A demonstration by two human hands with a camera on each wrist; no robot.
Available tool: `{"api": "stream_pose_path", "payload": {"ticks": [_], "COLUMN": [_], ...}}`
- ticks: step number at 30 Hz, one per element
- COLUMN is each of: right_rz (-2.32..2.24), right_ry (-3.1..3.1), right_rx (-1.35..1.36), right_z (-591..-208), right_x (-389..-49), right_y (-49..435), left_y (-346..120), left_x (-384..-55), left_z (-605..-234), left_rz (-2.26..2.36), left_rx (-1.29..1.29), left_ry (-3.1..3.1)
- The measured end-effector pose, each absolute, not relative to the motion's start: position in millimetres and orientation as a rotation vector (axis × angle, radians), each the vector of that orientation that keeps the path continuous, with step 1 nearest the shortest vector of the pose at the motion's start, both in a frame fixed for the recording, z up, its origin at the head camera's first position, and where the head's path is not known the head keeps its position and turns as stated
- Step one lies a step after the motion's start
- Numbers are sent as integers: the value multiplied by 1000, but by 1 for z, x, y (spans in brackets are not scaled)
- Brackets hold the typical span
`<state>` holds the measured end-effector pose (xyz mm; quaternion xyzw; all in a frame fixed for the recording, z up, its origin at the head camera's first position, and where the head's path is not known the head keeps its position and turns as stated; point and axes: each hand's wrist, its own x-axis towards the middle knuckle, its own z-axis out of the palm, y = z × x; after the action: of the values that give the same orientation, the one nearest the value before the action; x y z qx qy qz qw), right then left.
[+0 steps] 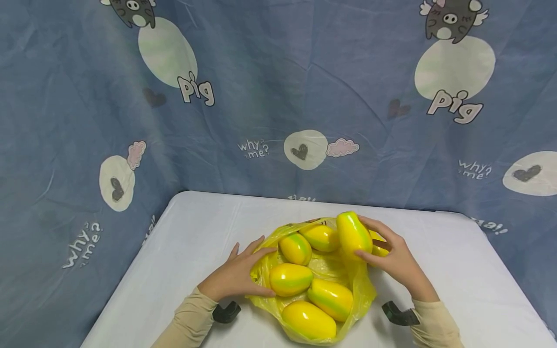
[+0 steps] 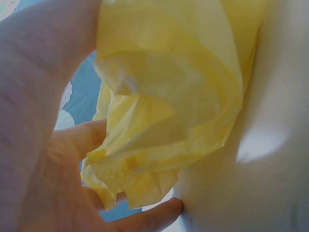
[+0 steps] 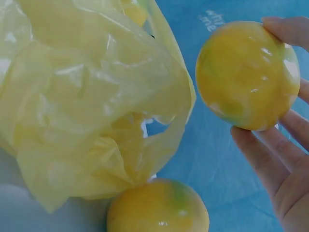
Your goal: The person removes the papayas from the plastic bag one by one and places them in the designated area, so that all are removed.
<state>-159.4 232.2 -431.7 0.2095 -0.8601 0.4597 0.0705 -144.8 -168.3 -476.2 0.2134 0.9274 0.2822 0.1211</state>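
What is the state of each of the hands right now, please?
Left hand: open, fingers spread at the side of the yellow bag.
Right hand: holding a yellow-green fruit.

A blue fabric backdrop (image 1: 261, 72) hangs behind the white table (image 1: 209, 232), whose far left corner is rounded. Near the fabric's top edge are two dark winged pig prints (image 1: 450, 19), both partly cut off by the frame, each above a pale oval (image 1: 454, 67) with "pig" lettering (image 1: 454, 106) at its lower edge. Between them and lower, a pale oval bearing a grey heart (image 1: 299, 152) touches a pink cloud print (image 1: 343, 147), with "why me?" lettering (image 1: 254, 149) to its left.
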Motion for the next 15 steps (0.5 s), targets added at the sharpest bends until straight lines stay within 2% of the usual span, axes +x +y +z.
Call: {"api": "stream_pose_path", "payload": {"ticks": [15], "right_rz": [1369], "right_ry": [-2494], "right_rx": [475], "right_z": [-438], "right_x": [-155], "right_y": [262], "left_y": [-167], "left_x": [-144], "left_z": [-473], "left_rz": [806], "left_rx": [609], "left_ry": [2713]}}
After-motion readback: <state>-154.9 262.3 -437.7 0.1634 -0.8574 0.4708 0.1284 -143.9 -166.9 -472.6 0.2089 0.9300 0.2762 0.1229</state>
